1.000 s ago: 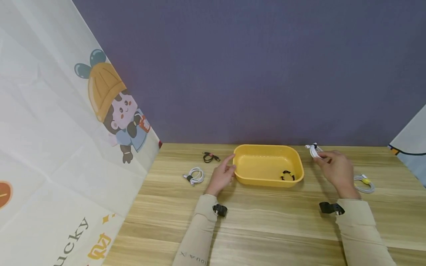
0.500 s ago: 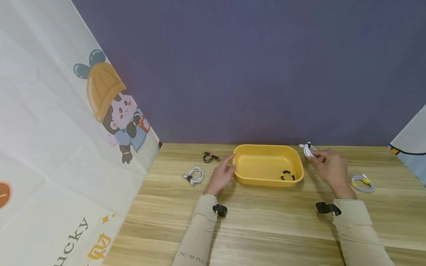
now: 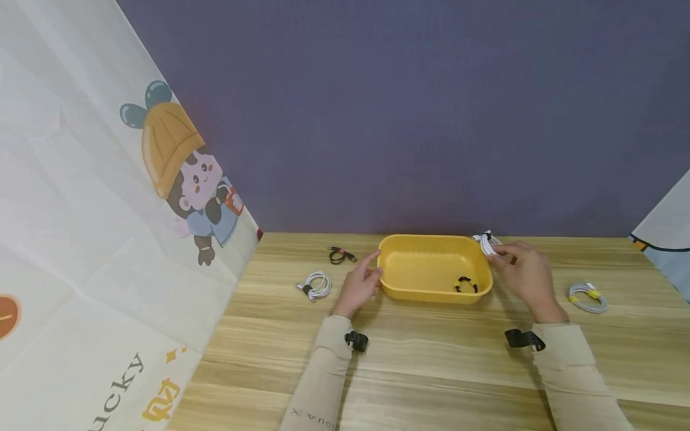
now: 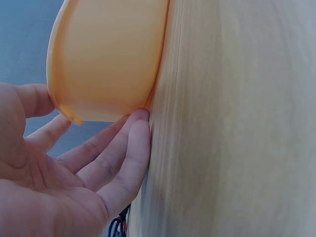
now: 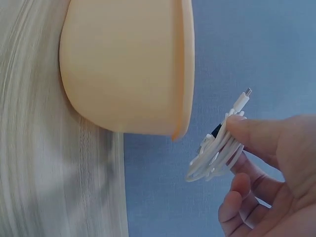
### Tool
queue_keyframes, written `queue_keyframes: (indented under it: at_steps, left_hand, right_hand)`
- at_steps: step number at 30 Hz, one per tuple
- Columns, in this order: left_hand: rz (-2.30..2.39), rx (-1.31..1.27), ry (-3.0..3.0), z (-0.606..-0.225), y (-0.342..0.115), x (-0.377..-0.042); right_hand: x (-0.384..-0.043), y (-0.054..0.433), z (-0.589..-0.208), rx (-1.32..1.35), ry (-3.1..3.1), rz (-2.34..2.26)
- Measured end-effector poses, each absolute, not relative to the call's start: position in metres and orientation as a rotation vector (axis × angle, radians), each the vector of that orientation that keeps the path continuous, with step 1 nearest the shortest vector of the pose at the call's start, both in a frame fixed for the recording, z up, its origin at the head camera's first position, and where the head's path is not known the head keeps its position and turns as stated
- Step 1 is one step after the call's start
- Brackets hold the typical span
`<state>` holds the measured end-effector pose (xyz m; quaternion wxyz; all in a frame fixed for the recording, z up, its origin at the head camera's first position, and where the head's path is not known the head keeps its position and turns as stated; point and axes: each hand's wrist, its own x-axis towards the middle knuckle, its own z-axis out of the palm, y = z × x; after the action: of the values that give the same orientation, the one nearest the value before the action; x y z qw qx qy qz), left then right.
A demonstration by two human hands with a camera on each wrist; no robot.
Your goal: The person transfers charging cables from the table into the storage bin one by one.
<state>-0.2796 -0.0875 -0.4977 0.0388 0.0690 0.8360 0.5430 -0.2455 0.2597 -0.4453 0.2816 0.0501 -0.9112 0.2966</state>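
Note:
A bundled white charging cable [image 3: 487, 244], bound with a dark tie, is pinched between the thumb and fingers of my right hand [image 3: 527, 278]. In the right wrist view its plug [image 5: 241, 102] points up, and the bundle is just outside the bin's rim. At the other end of the yellow plastic bin [image 3: 420, 272], my left hand [image 3: 358, 290] touches the outer wall. The left wrist view has the thumb [image 4: 37, 100] at the rim and the other fingers extended along the bin's end. A small black-and-yellow coiled cable [image 3: 461, 279] lies inside the bin, toward its right.
Left of the bin, a black cable [image 3: 335, 260] and a white cable with a dark tie [image 3: 308, 290] lie on the wooden table [image 3: 431, 371]. A grey coiled cable with yellow ties [image 3: 593, 294] lies at the right. A blue-grey panel [image 3: 404, 120] rises behind the table.
My right hand has moved left with the white cable, from right of the bin to its right rim. The left hand and the bin have stayed put.

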Motion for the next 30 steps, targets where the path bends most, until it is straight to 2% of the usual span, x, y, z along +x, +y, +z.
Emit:
queue_keyframes:
  at_steps: [30]
  left_hand:
    - [1.678, 0.217, 2.534, -0.497, -0.088, -0.28]
  right_hand:
    - [-0.248, 0.234, -0.453, 0.267, -2.484, 0.784]
